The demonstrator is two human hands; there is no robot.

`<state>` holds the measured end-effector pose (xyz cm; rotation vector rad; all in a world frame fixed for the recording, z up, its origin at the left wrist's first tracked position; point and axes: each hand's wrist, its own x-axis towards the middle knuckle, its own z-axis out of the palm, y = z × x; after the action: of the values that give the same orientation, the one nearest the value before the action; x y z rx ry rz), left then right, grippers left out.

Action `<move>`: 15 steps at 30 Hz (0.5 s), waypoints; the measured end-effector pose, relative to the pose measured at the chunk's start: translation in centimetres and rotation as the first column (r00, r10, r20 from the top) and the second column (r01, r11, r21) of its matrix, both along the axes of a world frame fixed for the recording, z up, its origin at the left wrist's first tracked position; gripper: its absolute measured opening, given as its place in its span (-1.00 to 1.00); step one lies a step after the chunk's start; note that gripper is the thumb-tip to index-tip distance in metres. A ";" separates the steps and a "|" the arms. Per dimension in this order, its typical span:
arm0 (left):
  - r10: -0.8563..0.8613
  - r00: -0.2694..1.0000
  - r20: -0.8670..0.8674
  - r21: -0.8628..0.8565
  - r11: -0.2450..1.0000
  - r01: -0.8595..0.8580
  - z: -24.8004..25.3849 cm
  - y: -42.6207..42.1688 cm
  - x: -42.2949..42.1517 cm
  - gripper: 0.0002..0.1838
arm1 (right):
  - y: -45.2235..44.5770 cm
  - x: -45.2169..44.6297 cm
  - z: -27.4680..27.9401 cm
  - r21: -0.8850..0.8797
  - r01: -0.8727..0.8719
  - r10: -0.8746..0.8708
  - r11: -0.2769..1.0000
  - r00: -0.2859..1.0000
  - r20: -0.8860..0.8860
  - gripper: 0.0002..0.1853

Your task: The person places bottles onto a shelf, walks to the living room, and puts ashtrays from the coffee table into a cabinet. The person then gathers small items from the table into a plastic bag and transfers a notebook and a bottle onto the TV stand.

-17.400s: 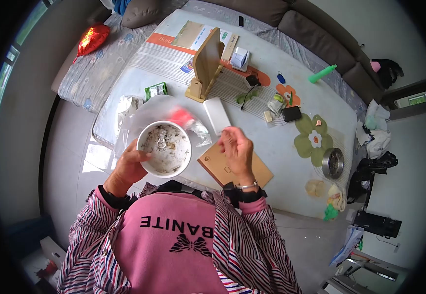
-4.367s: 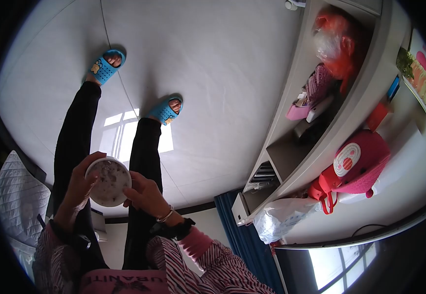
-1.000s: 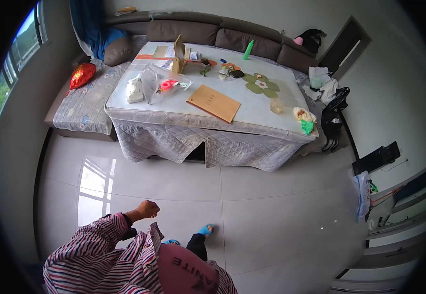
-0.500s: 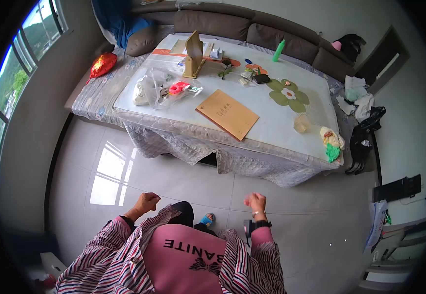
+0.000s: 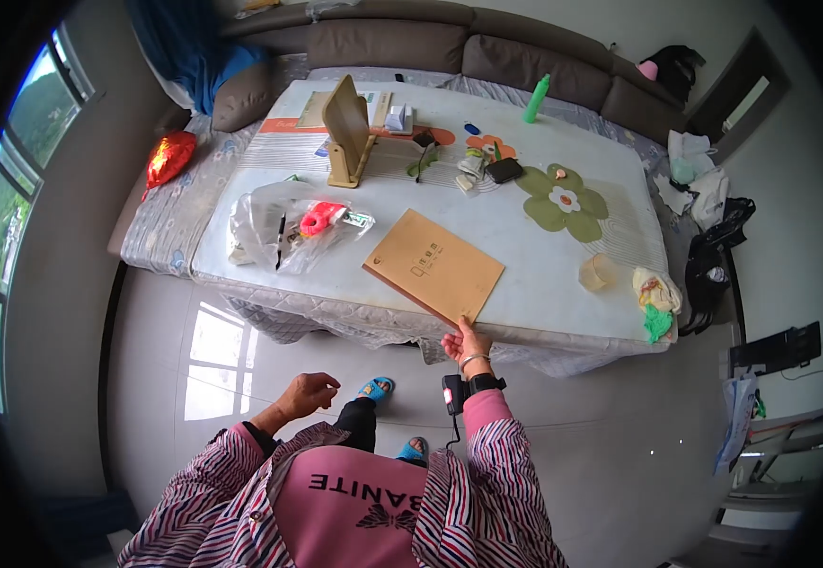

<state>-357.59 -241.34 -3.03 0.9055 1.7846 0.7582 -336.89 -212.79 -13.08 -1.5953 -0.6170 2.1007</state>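
notebook (image 5: 430, 265) with a brown cover lies flat and askew on the table (image 5: 544, 298), one corner pointing toward the person near the front edge. the right hand (image 5: 466, 343) is at that corner, palm turned partly up, fingers half curled and thumb toward the cover; its tips meet the corner in view, but whether they pinch it i cannot tell. the left hand (image 5: 310, 393) hangs over the floor, well apart from the table, loosely curled and partway open, with nothing visible in it. left of the notebook sits a clear plastic bag (image 5: 252, 220), with a dark pen (image 5: 282, 239) and a pinkish-red item (image 5: 320, 219) showing at it, in or on it unclear. behind these a wooden stand (image 5: 346, 128) stands upright. to the notebook's right are a green flower print (image 5: 539, 206) and a pale see-through cup (image 5: 597, 273).
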 end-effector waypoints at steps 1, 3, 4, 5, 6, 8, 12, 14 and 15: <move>-0.066 0.998 0.024 0.014 0.998 0.066 -0.7 1.6 -0.8 -0.76 | -0.1 0.3 0.2 -0.011 0.021 -0.021 1.000 1.000 0.016 -0.60; -0.170 0.984 0.058 0.030 0.985 0.169 -1.7 4.4 -2.2 -0.78 | -0.6 0.6 1.3 0.065 -0.040 0.035 0.997 0.997 0.068 -0.66; -0.181 0.981 0.068 0.026 0.983 0.179 -1.7 5.9 -2.9 -0.78 | -1.1 0.5 2.1 0.059 -0.029 0.025 0.998 0.997 0.077 -0.66; -0.230 0.970 0.074 0.036 0.973 0.228 -1.7 7.3 -3.5 -0.77 | -1.8 0.7 3.0 0.174 -0.015 0.002 0.985 0.997 0.077 -0.71; -0.276 0.958 0.079 0.048 0.961 0.273 -1.6 8.7 -4.1 -0.77 | -2.6 0.9 4.0 0.288 -0.005 -0.017 0.958 0.997 0.075 -0.75; -0.265 0.952 0.155 0.091 0.963 0.253 -1.5 10.9 -5.3 -0.76 | -4.1 1.6 6.4 0.497 0.188 -0.159 0.847 0.982 -0.101 -0.80; -0.260 0.789 0.557 0.145 0.965 0.216 0.1 12.9 -5.7 -0.45 | -6.6 4.9 12.8 0.167 0.603 -0.373 0.780 0.662 -0.651 -0.69; -0.263 0.654 0.710 0.175 0.964 0.198 0.1 13.1 -5.1 -0.33 | -8.1 6.8 15.1 0.149 0.650 -0.362 0.745 0.582 -0.729 -0.63; -0.280 0.612 0.739 0.173 0.958 0.229 0.4 13.2 -5.1 -0.28 | -8.9 7.7 15.7 0.144 0.646 -0.366 0.750 0.586 -0.723 -0.63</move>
<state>-362.66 -228.16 -2.62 0.6985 0.8557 0.8421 -329.16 -221.66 2.65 -0.5949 -0.2365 1.7412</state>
